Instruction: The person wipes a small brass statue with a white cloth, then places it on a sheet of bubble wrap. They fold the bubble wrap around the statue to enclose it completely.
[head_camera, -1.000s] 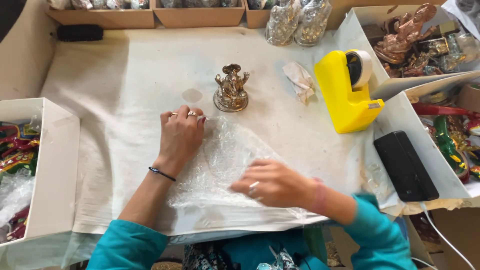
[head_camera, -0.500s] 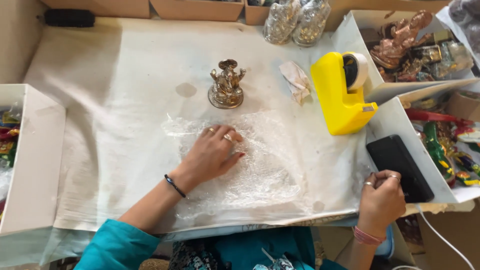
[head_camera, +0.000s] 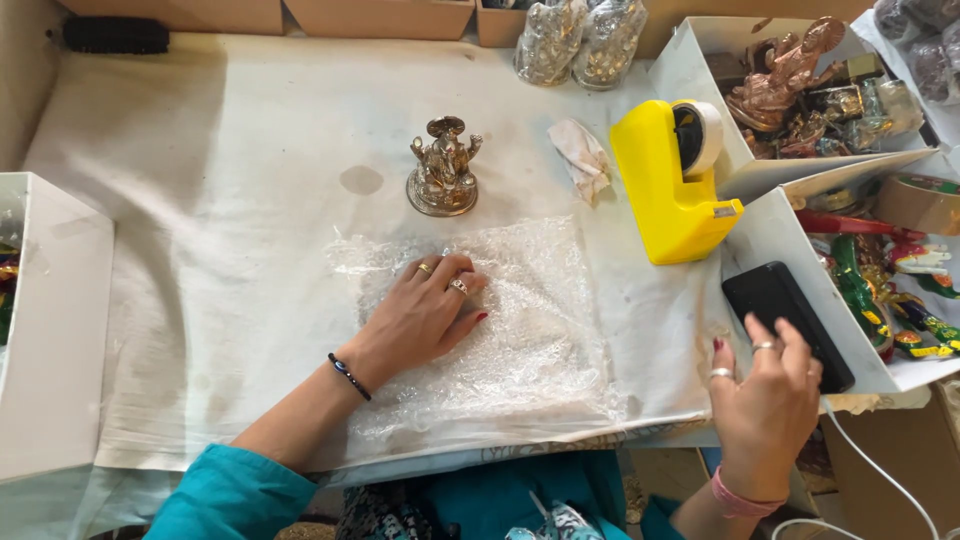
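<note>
A clear sheet of bubble wrap (head_camera: 530, 320) lies flat on the white cloth-covered table (head_camera: 230, 200). My left hand (head_camera: 420, 315) rests palm down on the sheet's left part, fingers together, holding nothing. Just beyond the sheet stands a small brass-coloured figurine (head_camera: 443, 170), upright and untouched. My right hand (head_camera: 765, 400) is off the sheet at the table's right front edge, its fingertips touching the near end of a black phone (head_camera: 785, 320) that lies on a white box flap.
A yellow tape dispenser (head_camera: 675, 185) stands right of the sheet, a crumpled paper scrap (head_camera: 583, 160) beside it. White boxes of figurines (head_camera: 800, 80) sit at the right, a white box (head_camera: 50, 330) at the left, wrapped figurines (head_camera: 580, 40) at the back.
My left hand slid right along the bubble wrap, now flattened. My right hand left the sheet and moved to the black phone at the right edge.
</note>
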